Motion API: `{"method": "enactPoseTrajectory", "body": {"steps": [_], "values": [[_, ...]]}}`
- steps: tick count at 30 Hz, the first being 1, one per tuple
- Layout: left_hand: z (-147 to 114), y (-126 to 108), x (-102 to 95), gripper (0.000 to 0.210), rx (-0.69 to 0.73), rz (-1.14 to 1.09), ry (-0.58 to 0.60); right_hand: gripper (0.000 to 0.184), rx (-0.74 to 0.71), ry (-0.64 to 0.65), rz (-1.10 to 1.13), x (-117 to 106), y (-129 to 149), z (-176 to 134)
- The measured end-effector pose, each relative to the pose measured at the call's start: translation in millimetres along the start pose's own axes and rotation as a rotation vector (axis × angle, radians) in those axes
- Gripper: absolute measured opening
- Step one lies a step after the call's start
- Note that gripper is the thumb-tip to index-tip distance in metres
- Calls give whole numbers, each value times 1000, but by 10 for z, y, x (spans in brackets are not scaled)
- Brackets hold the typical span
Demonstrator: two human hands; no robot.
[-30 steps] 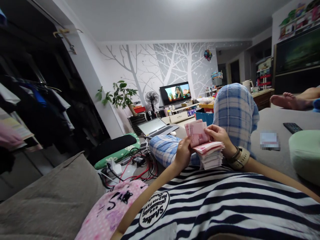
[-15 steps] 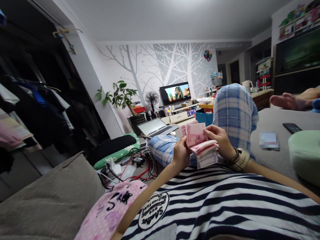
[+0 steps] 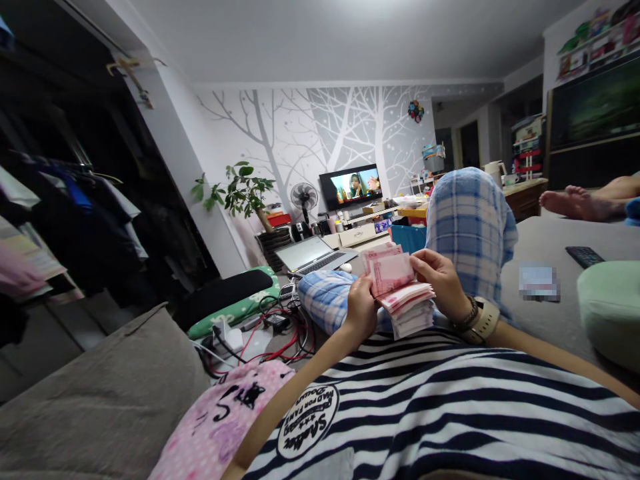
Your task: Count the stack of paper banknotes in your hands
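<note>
Banknotes (image 3: pixel 393 272) are forming a thick, bent wad (image 3: pixel 411 312) in front of our striped shirt (image 3: pixel 425 400). We are gripping its left side with our left hand (image 3: pixel 361 308) and pinching the raised notes' right edge with our right hand (image 3: pixel 443 283). An open laptop (image 3: pixel 304 253) is standing beyond our left knee (image 3: pixel 325 293).

Pink banknotes (image 3: pixel 393 272) in hand above a striped shirt (image 3: pixel 425 400)

The left hand (image 3: pixel 361 303) grips the bent stack at its left side; fingers of the right hand (image 3: pixel 443 280) pinch the upright part's right edge. A watch (image 3: pixel 484 320) circles the right wrist. Plaid trousers (image 3: pixel 467 220) cover both knees. Beyond are a laptop (image 3: pixel 317 258), a fan (image 3: pixel 305 197) and a lit television (image 3: pixel 351 187). A remote (image 3: pixel 585 257) lies near a green cushion (image 3: pixel 607 303).
</note>
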State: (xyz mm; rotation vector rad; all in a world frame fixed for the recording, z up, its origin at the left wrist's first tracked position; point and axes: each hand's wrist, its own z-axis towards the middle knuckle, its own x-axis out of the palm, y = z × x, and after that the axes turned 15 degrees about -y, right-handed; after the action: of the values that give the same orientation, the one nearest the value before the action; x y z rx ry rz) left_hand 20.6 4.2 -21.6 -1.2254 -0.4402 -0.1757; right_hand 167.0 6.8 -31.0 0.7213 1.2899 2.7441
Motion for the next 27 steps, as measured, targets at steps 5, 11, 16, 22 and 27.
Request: {"method": "enactPoseTrajectory", "body": {"steps": [5, 11, 16, 22, 27], "values": [[139, 180, -27, 12, -43, -127, 7, 32, 0, 1, -6, 0, -8, 6], [127, 155, -32, 22, -49, -112, 105, 39, 52, -3, 13, 10, -28, 38], [102, 134, -29, 22, -76, -119, 134, 44, 53, 2, -4, 29, -28, 43], [113, 141, -15, 26, 15, -93, 111, 44, 32, 11, -32, 19, -29, 36], [112, 127, -24, 17, 60, -67, 33, 42, 12, 12, -46, 14, -29, 33]]}}
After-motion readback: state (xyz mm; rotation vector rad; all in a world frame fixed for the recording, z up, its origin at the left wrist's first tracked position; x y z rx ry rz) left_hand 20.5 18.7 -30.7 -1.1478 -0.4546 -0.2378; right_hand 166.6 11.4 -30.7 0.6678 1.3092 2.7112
